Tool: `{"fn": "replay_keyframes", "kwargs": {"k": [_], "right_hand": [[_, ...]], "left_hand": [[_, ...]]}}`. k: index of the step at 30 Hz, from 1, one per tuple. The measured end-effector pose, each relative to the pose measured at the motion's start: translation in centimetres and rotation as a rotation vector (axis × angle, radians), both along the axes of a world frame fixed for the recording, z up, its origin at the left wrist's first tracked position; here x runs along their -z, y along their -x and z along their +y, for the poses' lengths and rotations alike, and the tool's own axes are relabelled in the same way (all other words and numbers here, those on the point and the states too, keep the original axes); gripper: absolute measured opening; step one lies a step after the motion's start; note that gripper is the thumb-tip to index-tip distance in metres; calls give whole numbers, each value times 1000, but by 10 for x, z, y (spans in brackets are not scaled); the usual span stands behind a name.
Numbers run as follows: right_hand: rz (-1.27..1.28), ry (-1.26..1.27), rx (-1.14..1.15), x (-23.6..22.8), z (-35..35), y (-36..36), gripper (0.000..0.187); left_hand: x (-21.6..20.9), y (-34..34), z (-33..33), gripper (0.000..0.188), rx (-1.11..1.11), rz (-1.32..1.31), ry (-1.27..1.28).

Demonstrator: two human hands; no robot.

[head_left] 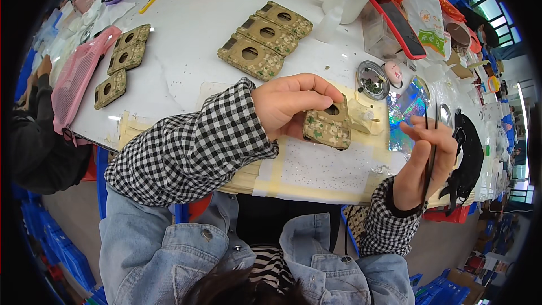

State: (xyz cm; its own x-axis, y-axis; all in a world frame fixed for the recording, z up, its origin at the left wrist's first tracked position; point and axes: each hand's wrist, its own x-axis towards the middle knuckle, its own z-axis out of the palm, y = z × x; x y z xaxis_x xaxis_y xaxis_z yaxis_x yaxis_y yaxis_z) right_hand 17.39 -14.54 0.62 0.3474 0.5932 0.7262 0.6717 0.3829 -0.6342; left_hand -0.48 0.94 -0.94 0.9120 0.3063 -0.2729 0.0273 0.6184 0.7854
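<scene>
My left hand (pixel 285 101) is closed around a small camouflage model hull piece (pixel 328 131) with a round hole, its fingertips over the far side. To the right, my right hand (pixel 426 161) is raised with dark tweezers (pixel 431 164) between its fingers, their tips pointing away from me. Under the hull piece lies a white sheet (pixel 307 169) dotted with tiny specks. A cream-coloured block (pixel 360 114) with a small pale knob sits just right of the piece. Beyond it is a clear round dish (pixel 372 80) with small dark bits, beside a shiny holographic packet (pixel 402 116).
Three similar camouflage pieces (pixel 265 36) stand in a row farther back; several more (pixel 125 55) lie left. Around the table are a pink mesh pouch (pixel 84 79), white mug (pixel 343 0), red-cased phone (pixel 400 28) and black cloth-like item (pixel 467 155). Another person's dark sleeve (pixel 42 107) is at far left.
</scene>
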Motion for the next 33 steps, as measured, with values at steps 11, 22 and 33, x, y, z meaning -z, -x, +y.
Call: {"fn": "replay_keyframes", "kwargs": {"k": [11, 22, 33], "right_hand": [[-461, 321, 201, 6, 9, -11, 19], [-298, 110, 177, -12, 2, 2, 17], [417, 261, -343, -8, 17, 31, 11]], "left_hand": [[-6, -1, -1, 23, -18, 2, 33], [-9, 1, -3, 24, -26, -1, 57], [-4, 0, -2, 24, -10, -19, 63]]}}
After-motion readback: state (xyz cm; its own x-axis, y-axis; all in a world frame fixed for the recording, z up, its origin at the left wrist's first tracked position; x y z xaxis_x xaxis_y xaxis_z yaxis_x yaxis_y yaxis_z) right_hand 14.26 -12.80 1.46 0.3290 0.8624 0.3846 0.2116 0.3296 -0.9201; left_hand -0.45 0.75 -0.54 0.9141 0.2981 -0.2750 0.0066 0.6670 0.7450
